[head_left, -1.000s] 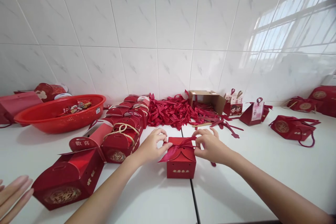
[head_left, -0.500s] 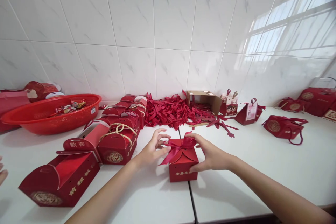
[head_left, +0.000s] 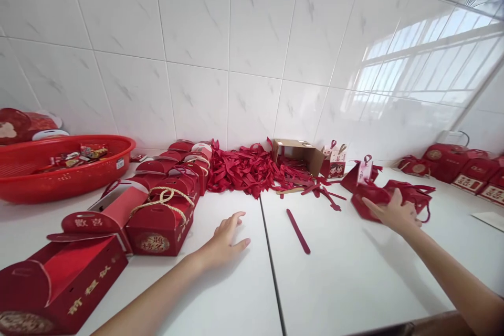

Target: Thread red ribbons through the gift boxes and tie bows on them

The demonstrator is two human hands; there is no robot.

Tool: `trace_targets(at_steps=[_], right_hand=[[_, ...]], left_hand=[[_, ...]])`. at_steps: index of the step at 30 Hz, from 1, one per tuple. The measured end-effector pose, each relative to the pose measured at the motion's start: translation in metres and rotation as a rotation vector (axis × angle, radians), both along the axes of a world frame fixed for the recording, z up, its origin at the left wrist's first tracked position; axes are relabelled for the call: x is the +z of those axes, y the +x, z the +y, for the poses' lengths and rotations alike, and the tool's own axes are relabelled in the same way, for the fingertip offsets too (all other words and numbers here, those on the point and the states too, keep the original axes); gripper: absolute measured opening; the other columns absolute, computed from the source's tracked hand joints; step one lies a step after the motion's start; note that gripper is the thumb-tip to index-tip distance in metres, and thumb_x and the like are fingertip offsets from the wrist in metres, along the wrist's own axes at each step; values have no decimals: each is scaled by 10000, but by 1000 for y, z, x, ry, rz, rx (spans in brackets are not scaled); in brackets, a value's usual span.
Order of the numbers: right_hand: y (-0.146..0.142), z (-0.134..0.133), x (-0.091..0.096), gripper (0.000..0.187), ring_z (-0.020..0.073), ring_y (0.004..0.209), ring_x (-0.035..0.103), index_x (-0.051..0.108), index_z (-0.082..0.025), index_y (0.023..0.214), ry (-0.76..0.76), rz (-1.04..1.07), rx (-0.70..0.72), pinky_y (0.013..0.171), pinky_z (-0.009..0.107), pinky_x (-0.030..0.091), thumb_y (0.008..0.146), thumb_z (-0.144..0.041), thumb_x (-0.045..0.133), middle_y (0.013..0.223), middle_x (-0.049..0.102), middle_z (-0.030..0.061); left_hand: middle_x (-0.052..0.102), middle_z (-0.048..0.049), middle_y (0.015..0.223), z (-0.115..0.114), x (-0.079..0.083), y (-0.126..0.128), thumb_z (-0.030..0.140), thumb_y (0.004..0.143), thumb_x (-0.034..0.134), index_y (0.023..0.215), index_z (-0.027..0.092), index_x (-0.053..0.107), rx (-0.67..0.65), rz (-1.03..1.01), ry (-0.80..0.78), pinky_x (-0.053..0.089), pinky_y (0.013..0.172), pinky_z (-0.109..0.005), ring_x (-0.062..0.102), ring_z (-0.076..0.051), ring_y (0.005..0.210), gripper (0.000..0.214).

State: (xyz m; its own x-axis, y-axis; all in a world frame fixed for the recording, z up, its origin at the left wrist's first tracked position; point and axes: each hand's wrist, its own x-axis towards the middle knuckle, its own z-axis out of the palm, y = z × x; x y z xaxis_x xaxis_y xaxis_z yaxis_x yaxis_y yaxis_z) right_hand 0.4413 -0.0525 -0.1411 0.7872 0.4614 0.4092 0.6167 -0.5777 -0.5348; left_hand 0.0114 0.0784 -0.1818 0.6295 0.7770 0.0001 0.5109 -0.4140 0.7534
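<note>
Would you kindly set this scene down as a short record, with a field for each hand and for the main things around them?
Left hand: holding nothing, fingers apart, at the white table
Right hand: at a red gift box, exact grip unclear
Loose piece: dark red strap, right of the table seam
Back centre: red ribbon pile beside an open cardboard box
Left side: red plastic basin with wrapped packets; rope-handled gift box among others

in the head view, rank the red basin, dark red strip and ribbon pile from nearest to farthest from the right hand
Order from the right hand:
1. Dark red strip: just left of the hand.
2. Ribbon pile: farther left, back by the wall.
3. Red basin: far left.
</note>
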Motion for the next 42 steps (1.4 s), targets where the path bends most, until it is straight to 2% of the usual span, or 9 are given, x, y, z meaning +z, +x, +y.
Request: trace_targets(at_steps=[3,6,10,12,19,26,31,37,42], right_hand=[[-19,24,-14,847,460,1358,205,309,-101,1423,-215,-23,-5,1006,613,245,760,-579,531,1449,244,321],[-66,53,-24,622,369,1375,238,399,-182,1369,-382,-126,326,1031,555,281,797,-387,534,1490,252,215],[-133,94,-33,477,331,1400,179,530,-196,1249,-330,-62,832,1073,590,133,776,-250,551,1491,291,160],[-160,117,-34,398,288,1362,288,590,-200,1165,-259,4,905,1088,560,119,772,-182,529,1421,419,137],[-225,191,-35,393,164,791,660,600,-163,1108,32,460,919,762,309,504,766,-129,409,1015,668,75],[-238,218,-53,711,171,596,660,385,-157,1351,196,1049,752,455,229,441,646,-124,477,782,645,49],[-221,223,-52,676,165,652,685,478,-188,1274,356,1302,695,475,212,445,604,-96,461,778,636,39],[-226,211,-29,561,141,757,665,590,-208,1166,604,1371,782,513,200,430,628,-126,457,983,658,60],[-235,186,18,367,126,610,610,704,-150,929,555,1380,1062,525,214,424,593,-131,558,701,666,28]], left_hand=[[435,-155,1320,-5,-1,1,432,838,493,1377,255,276,15,30,19,263,1052,-528,383,-299,1270,607],[406,-143,1357,-8,-4,2,435,849,476,1367,258,320,11,21,57,261,1055,-530,348,-306,1287,569],[394,-128,1387,-11,-7,3,438,840,489,1356,248,374,0,48,128,248,1064,-535,325,-323,1290,562],[398,-125,1386,-12,-8,2,438,830,509,1373,244,364,-22,64,159,246,1067,-529,324,-320,1287,595],[364,-132,1419,-12,-8,0,444,827,520,1434,235,270,-33,80,149,223,1084,-527,302,-318,1304,689],[356,-128,1413,-16,-2,3,391,823,525,1426,249,254,-5,103,120,137,1113,-561,277,-320,1326,677],[287,-116,1423,-15,-2,5,298,813,523,1390,269,252,67,49,56,174,1116,-541,269,-305,1340,638],[223,-103,1394,-7,-9,5,265,806,525,1353,311,202,168,-130,92,391,1009,-438,407,-252,1217,637],[205,-99,1403,-4,-10,4,268,828,503,1364,326,118,276,-181,161,412,987,-416,373,-237,1234,663]])
